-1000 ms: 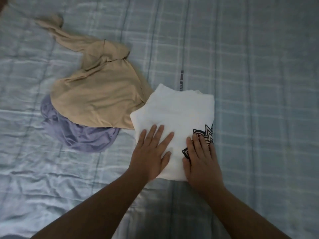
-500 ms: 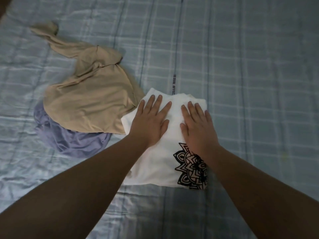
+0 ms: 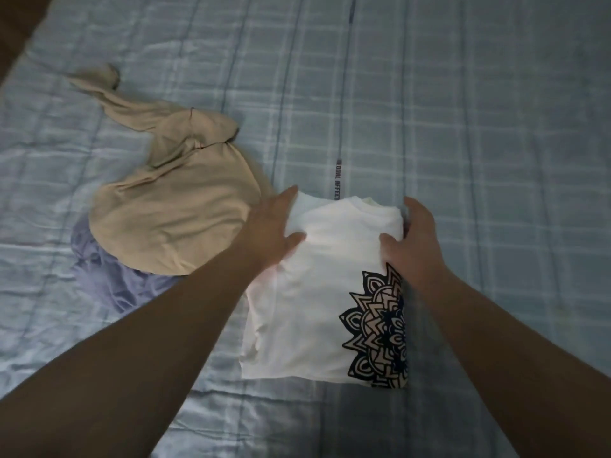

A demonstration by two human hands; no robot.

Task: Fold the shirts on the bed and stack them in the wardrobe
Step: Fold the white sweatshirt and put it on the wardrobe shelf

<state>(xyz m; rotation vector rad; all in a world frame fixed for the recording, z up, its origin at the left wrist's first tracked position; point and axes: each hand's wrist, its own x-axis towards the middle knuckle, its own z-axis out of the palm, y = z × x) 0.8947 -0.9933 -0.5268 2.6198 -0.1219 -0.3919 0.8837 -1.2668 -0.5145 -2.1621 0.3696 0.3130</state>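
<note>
Both hands are on the far end of the folded white shirt (image 3: 317, 292), which lies flat on the bed (image 3: 496, 127). The left hand (image 3: 274, 229) has its thumb pressed on top of the fabric and its fingers (image 3: 287, 196) running along the far left corner, so it's gripping that edge. The right hand (image 3: 413, 239) does the same on the other side: thumb on top, fingers (image 3: 413, 209) curled round the far right edge, pinching the shirt.

The black mandala print (image 3: 380, 328) sits on the shirt's right side, nearer the person than the right fingers and just below that wrist.

Left of the left fingers, just beside them, is a crumpled tan shirt (image 3: 175, 213), unfolded, with one sleeve trailing away toward the far left. It lies partly on top of a lavender shirt (image 3: 109, 276) peeking out underneath, also bunched up.
</note>
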